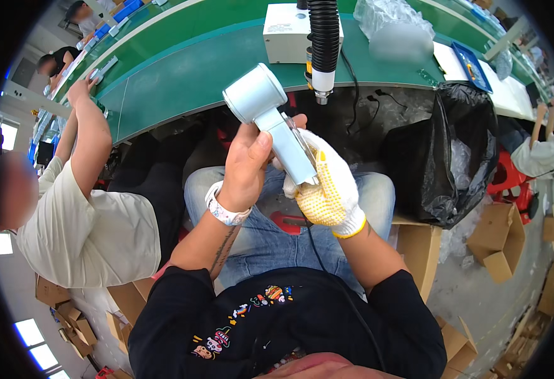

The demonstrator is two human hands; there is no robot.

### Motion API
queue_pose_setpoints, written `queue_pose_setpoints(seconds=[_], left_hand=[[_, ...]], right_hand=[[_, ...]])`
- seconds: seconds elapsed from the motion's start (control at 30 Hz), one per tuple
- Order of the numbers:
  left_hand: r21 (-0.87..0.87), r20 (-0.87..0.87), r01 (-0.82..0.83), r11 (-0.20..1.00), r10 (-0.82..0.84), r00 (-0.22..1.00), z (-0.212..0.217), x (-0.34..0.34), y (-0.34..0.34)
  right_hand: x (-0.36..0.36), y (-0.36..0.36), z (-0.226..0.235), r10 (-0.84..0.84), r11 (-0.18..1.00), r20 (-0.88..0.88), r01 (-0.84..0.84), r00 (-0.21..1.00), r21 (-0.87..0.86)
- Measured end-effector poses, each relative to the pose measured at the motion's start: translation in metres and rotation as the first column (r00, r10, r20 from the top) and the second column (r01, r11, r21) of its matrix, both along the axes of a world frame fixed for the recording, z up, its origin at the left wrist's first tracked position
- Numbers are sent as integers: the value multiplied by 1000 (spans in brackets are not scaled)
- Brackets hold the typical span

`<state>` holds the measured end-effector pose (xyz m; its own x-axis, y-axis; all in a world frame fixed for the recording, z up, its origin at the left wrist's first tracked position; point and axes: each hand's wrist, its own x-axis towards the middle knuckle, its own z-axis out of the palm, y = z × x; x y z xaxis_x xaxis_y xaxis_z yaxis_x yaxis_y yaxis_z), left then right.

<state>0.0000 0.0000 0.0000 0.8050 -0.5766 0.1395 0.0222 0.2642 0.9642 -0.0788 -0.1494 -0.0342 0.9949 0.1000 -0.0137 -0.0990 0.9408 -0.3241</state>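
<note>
Above my lap I hold a pale blue handheld device point(287, 146) with a drum-shaped head and a straight handle, like a small hair dryer or fan. The head tilts up to the left. My bare left hand point(249, 156), with a white patterned watch point(226, 205) on its wrist, grips the handle just below the head. Around the lower end of the handle closes my right hand point(328, 184), in a white glove with yellow dots. A clear, shiny strip shows along the handle's right side; I cannot make out what it is.
A green workbench point(182, 91) curves ahead, bearing a white box point(285, 38), clear plastic bags point(387, 22) and a blue tray point(471, 66). A black hose point(324, 38) with a metal nozzle hangs over its edge. A black bag point(444, 158) and cardboard boxes point(498, 240) stand right. A co-worker point(94, 221) sits left.
</note>
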Motion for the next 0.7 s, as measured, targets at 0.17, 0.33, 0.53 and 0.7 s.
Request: queue_pose_setpoints(seconds=[0.17,0.33,0.53,0.7], left_hand=[[-276,-83,-215,937,200,976,13,3,-5],[-217,-16,-267,939,269,963,9,9,-7],[-172,-54,-280,944,275,960,7,11,-10],[-147,-70,-301,942,294,953,5,13,-10]], right_hand=[[-1,2,2,-13,998,48,16,999,-58],[1,-5,2,27,1000,45,-26,999,-9],[0,-7,7,61,994,25,-63,998,87],[0,-6,6,54,991,45,-59,998,121]])
